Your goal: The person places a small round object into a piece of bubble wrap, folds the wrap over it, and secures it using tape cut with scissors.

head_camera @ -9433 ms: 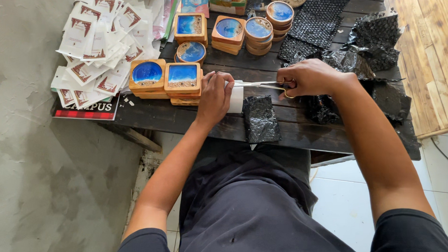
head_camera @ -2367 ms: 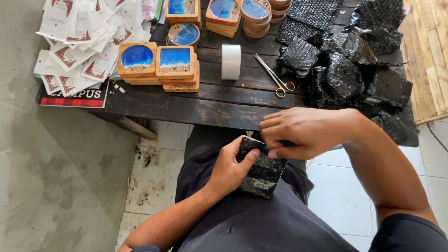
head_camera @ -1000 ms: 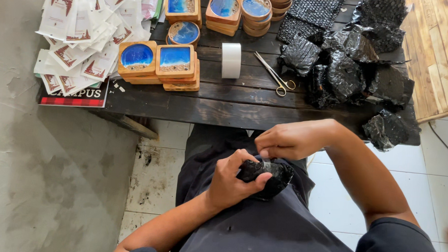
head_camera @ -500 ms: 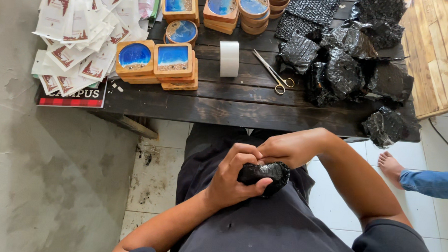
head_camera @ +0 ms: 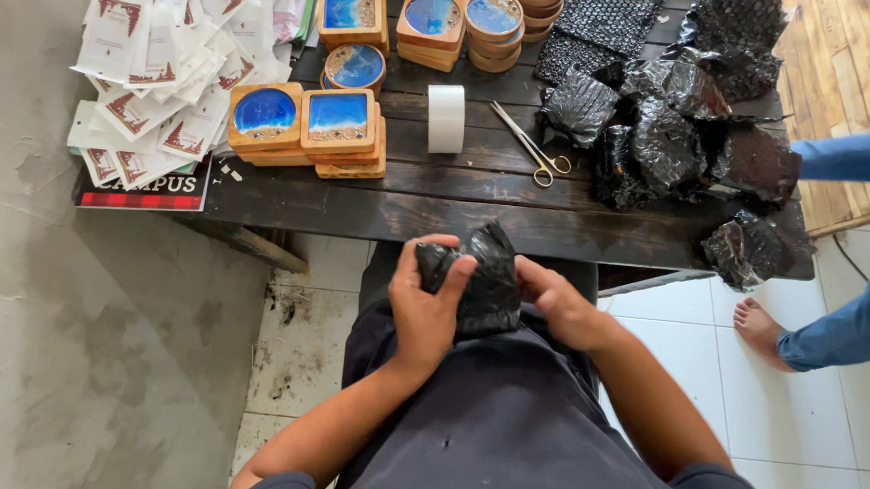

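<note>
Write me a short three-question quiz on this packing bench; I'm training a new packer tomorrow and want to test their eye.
1. True or false: the scissors lie on the dark table, touched by neither hand.
2. What do the left hand and right hand hold together?
3. The white tape roll stands: A) left of the scissors, B) on the paper packets, C) in the lap.

Key: 1 true. 2 A bundle in black bubble wrap, held over the lap. 3 A.
</note>
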